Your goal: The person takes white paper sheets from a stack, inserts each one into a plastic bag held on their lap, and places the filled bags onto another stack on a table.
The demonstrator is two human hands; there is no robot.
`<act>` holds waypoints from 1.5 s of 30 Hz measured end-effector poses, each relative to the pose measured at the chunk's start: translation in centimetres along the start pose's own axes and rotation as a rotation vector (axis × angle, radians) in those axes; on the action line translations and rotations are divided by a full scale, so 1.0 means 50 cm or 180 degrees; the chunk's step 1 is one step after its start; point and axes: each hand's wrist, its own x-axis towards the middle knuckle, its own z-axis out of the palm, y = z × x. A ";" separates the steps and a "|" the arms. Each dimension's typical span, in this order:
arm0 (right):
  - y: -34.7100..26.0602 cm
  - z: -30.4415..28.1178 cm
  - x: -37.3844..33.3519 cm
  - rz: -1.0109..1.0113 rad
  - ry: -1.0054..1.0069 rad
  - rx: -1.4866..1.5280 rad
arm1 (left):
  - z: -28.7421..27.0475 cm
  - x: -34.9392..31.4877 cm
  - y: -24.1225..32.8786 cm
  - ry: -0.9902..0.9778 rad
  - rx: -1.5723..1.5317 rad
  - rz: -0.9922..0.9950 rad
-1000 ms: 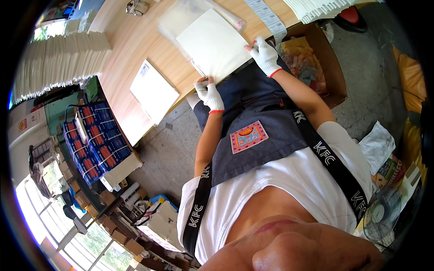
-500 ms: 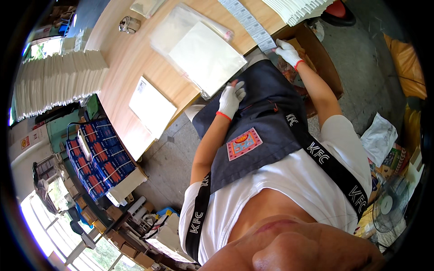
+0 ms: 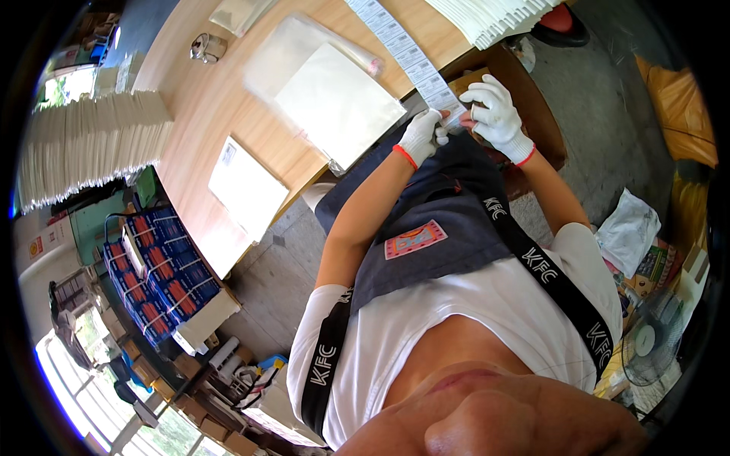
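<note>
A long strip of printed white labels [image 3: 411, 59] runs down across the table and over its near edge. Its lower end lies between my gloved hands, above my dark apron [image 3: 456, 205]. With thumb and fingers closed, my left hand [image 3: 420, 139] pinches the strip's left side. My right hand [image 3: 497, 120] has its thumb and forefinger at the end of the strip, the other fingers curled loosely; the exact grip is partly hidden. Left of the strip, a stack of white sheets [image 3: 338, 106] lies on clear plastic bags [image 3: 293, 57].
Another white stack [image 3: 245, 186] lies on the wooden table [image 3: 182, 99] at the left. A metal can [image 3: 207, 48] stands farther back. White bundles [image 3: 494, 19] sit at the far right corner. An open cardboard box [image 3: 544, 114] is by my right hand.
My left hand has moved right and up from the apron to the label strip and pinched it. My right hand has stayed at the strip's end, which has come down slightly.
</note>
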 end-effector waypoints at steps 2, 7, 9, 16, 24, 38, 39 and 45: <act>-0.007 0.000 0.030 -0.0366 0.0027 0.0300 | -0.009 0.012 -0.001 0.0412 0.0090 -0.0086; 0.001 0.103 0.134 0.1681 -0.0175 0.1565 | -0.119 -0.017 -0.022 -0.0027 0.2036 0.0139; 0.039 0.181 0.197 0.2056 -0.0727 0.2110 | -0.142 -0.060 -0.041 -0.0090 0.1010 0.0261; 0.033 0.355 0.458 0.1679 -0.1615 0.1636 | -0.253 -0.118 -0.083 0.0330 -0.2177 0.1013; -0.001 0.459 0.450 0.0982 -0.0034 -0.0390 | -0.249 -0.136 -0.053 0.0696 -0.2699 0.1394; 0.128 -0.232 0.226 0.1825 0.2469 0.0626 | -0.331 -0.384 0.080 0.1366 -0.0431 0.3581; 0.156 -0.265 0.217 0.1863 0.2599 0.0863 | -0.363 -0.393 0.088 0.1264 -0.0645 0.3601; 0.355 -0.295 0.152 0.3875 0.1230 0.2753 | -0.511 -0.486 0.104 0.2250 -0.1512 0.3773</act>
